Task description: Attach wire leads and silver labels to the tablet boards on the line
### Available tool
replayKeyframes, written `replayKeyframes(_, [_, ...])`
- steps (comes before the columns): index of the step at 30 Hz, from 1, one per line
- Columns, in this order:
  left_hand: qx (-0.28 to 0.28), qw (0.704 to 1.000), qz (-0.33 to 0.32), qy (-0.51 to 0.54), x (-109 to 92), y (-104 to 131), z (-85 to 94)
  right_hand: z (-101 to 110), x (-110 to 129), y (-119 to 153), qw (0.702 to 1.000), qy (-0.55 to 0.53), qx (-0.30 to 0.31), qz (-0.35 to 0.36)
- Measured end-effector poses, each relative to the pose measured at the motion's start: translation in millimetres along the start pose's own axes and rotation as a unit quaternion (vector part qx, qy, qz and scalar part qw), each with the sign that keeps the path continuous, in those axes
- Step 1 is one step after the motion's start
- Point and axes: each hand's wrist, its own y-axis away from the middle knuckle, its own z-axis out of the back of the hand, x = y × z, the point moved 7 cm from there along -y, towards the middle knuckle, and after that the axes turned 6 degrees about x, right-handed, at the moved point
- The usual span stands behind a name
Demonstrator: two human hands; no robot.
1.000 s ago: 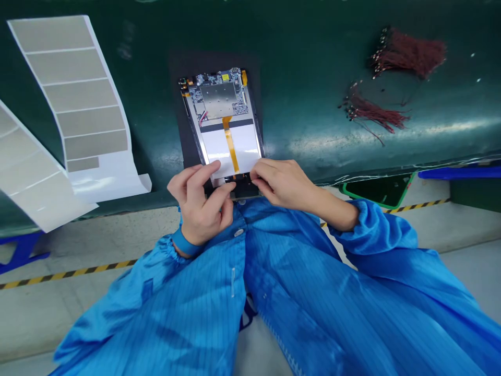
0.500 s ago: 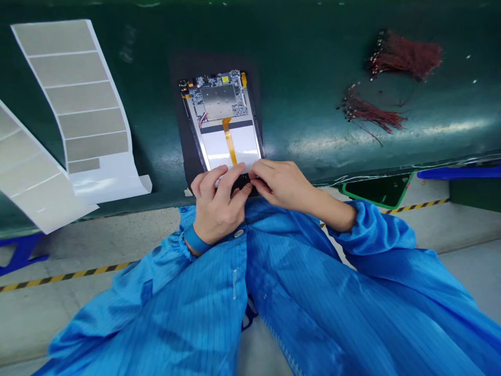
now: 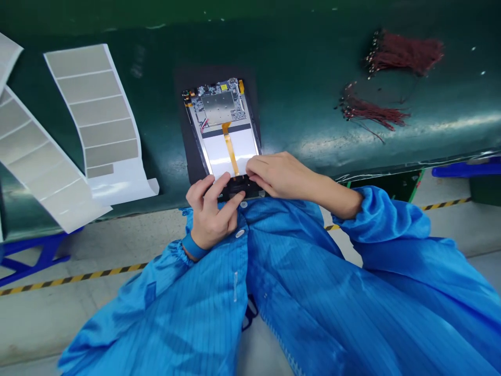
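An opened tablet (image 3: 214, 151) lies on a dark mat (image 3: 191, 159) near the table's front edge, its circuit board (image 3: 219, 107) at the far end. An orange ribbon cable (image 3: 230, 149) runs down over its white battery area. My left hand (image 3: 214, 211) rests at the tablet's near left corner, fingers spread, with the index and thumb tips on the black lower part (image 3: 238, 185). At the near right corner my right hand (image 3: 279, 175) has thumb and index pressed together; whatever is between them is hidden.
Sheets of grey labels (image 3: 96, 107) lie on the green table (image 3: 297, 94) at the left. Two bundles of dark red wires (image 3: 410, 52) are at the right. Blue supports (image 3: 43, 250) and a striped floor line (image 3: 78, 279) show below the table edge.
My left hand's thumb and fingers have spread apart, uncovering more of the tablet's black lower part. My right hand stays at the near right corner. The view has shifted slightly.
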Motion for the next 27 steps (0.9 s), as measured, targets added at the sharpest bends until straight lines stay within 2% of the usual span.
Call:
replayKeyframes(4, [0.0, 1.0, 0.007, -0.002, 4.3, 6.1, 3.0, -4.2, 0.3, -0.1, 1.0, 0.028, -0.008, 0.007])
replayKeyframes(10, [0.009, 1.0, -0.004, -0.018, -0.5, -7.3, 0.6, -11.6, -0.9, -2.0, 0.997, 0.067, -0.028, 0.003])
replayKeyframes(16, [0.021, 0.999, -0.019, -0.035, -0.7, -13.3, -2.1, -11.1, 0.5, 0.2, 0.998, 0.052, -0.034, 0.006])
replayKeyframes(21, [0.022, 0.999, -0.016, -0.033, -8.8, -18.3, -2.1, -8.1, -0.9, 3.7, 0.999, 0.031, -0.035, 0.023])
replayKeyframes(27, [0.043, 0.994, -0.019, -0.095, -24.0, -24.1, -3.3, 1.8, -7.8, 5.9, 0.998, 0.006, -0.025, 0.058])
